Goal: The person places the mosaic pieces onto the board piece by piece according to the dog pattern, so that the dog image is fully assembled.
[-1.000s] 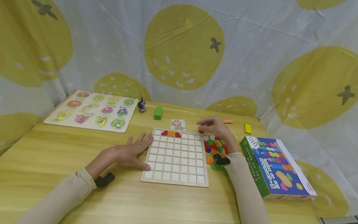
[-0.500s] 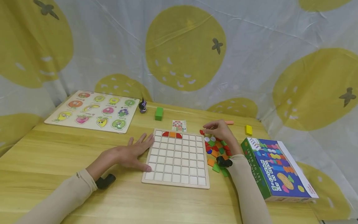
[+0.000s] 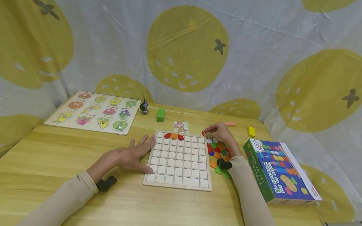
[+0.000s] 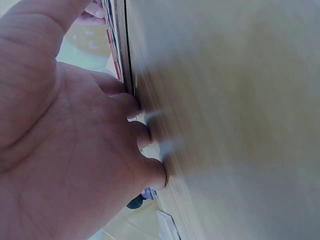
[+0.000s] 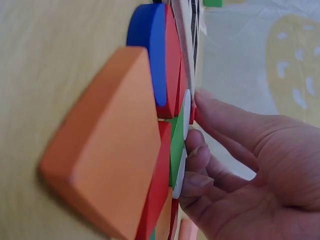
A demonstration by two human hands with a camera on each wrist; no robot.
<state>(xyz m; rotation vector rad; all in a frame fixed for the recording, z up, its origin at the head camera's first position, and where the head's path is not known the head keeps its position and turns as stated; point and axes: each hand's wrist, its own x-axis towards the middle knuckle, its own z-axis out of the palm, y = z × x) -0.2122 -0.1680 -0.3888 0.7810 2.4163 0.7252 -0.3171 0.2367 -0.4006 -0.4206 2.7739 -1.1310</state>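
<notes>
A wooden grid board lies in the middle of the table. Two red quarter-round tiles flank an orange square tile in its far row. Spread fingers of my left hand rest along the board's left edge; the left wrist view shows its palm close up. Just right of the board's far corner, my right hand pinches a red tile between thumb and fingers, partly hidden by them. Below that hand spreads a pile of coloured tiles, with white, green, orange and blue ones among them.
A small pattern card lies behind the board. Further left are a green block, a dark figurine and a fruit puzzle board. At right stand a bead-set box and a yellow block. A curtain hangs behind.
My right hand has shifted slightly nearer and closed in on the red tile at the pile's far end. My left hand has stayed on the board's edge.
</notes>
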